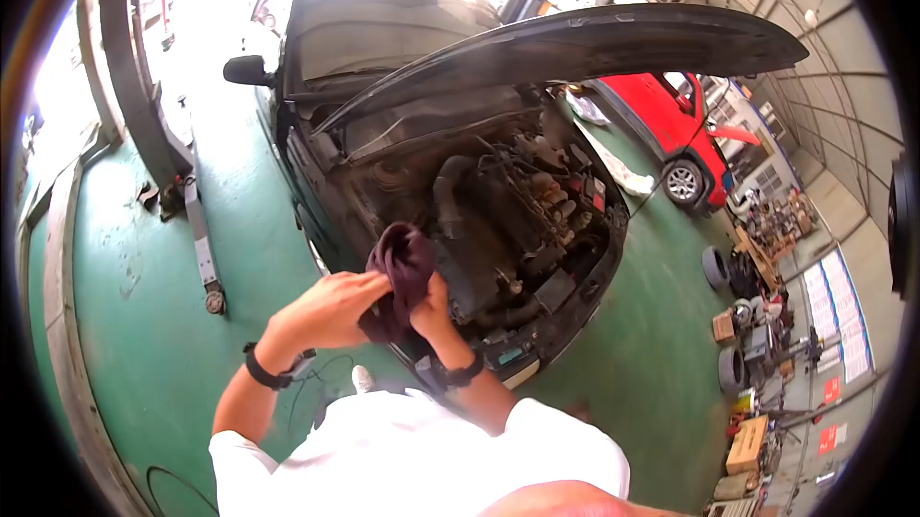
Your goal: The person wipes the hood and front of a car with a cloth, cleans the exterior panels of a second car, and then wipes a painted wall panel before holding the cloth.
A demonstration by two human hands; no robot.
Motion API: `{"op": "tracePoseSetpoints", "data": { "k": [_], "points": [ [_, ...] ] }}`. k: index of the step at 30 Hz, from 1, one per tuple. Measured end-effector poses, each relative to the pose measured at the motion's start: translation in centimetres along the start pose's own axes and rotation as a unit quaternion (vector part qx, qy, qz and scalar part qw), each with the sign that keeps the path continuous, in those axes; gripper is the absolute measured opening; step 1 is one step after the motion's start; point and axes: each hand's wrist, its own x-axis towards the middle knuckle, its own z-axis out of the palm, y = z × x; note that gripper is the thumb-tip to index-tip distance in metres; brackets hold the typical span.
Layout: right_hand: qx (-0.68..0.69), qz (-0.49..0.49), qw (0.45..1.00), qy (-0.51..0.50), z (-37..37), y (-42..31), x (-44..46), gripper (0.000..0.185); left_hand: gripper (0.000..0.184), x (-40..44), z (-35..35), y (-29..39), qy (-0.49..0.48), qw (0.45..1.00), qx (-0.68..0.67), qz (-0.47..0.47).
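Observation:
A dark maroon cloth [401, 273] is bunched between my two hands, above the front corner of a black car [355, 33]. My left hand [340, 306] comes in from the left, its fingers pressed into the cloth. On the cloth's right side, my right hand [433, 308] is closed around its edge, with some fingers hidden behind it. Both wrists wear black bands. Beyond my hands lies the open engine bay [489, 220], with a thick black hose and an engine showing under the raised hood [613, 43].
A lift post [134, 57] and its arm [203, 239] stand at the left on the green floor. A red car [661, 114] is parked at the back right. Tires [731, 368], boxes [747, 445] and parts line the right wall.

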Motion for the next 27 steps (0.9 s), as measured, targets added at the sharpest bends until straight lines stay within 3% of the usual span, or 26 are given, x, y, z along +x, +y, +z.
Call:
{"op": "tracePoseSetpoints", "data": {
  "k": [4, 7, 10, 11, 12, 13, 14, 15, 17, 20, 23, 27],
  "points": [
    [-0.082, -0.095, 0.986, 0.114, -2.6, -4.0, 6.7, 0.059, 0.055, 3.5, -5.5, -3.2, 0.122, 0.99, -0.031, 0.063],
    [-0.22, -0.193, 0.923, 0.25, -5.2, -8.7, 11.5, 0.059, 0.053, 6.4, -9.5, -8.0, 0.207, 0.975, -0.058, 0.052],
    [-0.41, -0.338, 0.811, 0.246, -6.8, -15.1, 14.9, 0.051, 0.058, 11.0, -13.4, -12.3, 0.251, 0.96, -0.031, 0.119],
    [-0.524, -0.38, 0.734, 0.207, -7.4, -17.8, 15.5, 0.054, 0.059, 12.6, -14.6, -13.7, 0.252, 0.957, -0.028, 0.143],
    [-0.491, -0.397, 0.74, 0.23, -8.5, -18.9, 16.0, 0.055, 0.065, 14.0, -15.5, -14.8, 0.233, 0.959, -0.039, 0.155],
    [-0.553, -0.404, 0.684, 0.252, -6.2, -22.0, 16.5, 0.055, 0.07, 15.3, -16.3, -16.1, 0.216, 0.96, -0.02, 0.176],
    [-0.68, -0.434, 0.538, 0.246, -5.3, -24.9, 16.9, 0.054, 0.073, 16.6, -16.9, -17.3, 0.209, 0.958, -0.014, 0.197],
    [-0.746, -0.411, 0.46, 0.25, -3.6, -27.4, 17.2, 0.052, 0.076, 17.7, -17.1, -18.6, 0.201, 0.956, -0.007, 0.215],
    [-0.777, -0.407, 0.385, 0.286, -0.9, -30.7, 18.3, 0.048, 0.083, 19.7, -17.8, -21.7, 0.17, 0.958, -0.009, 0.232],
    [-0.877, -0.375, 0.169, 0.247, 1.9, -36.1, 20.2, 0.041, 0.091, 21.5, -17.4, -26.1, 0.151, 0.961, -0.029, 0.23],
    [-0.915, -0.295, 0.135, 0.238, 3.1, -39.9, 23.0, 0.046, 0.092, 23.3, -16.3, -29.1, 0.151, 0.954, -0.031, 0.256],
    [-0.957, -0.083, 0.126, 0.249, 3.2, -42.6, 25.3, 0.055, 0.096, 24.1, -15.4, -29.4, 0.122, 0.947, -0.034, 0.294]
  ]
}}
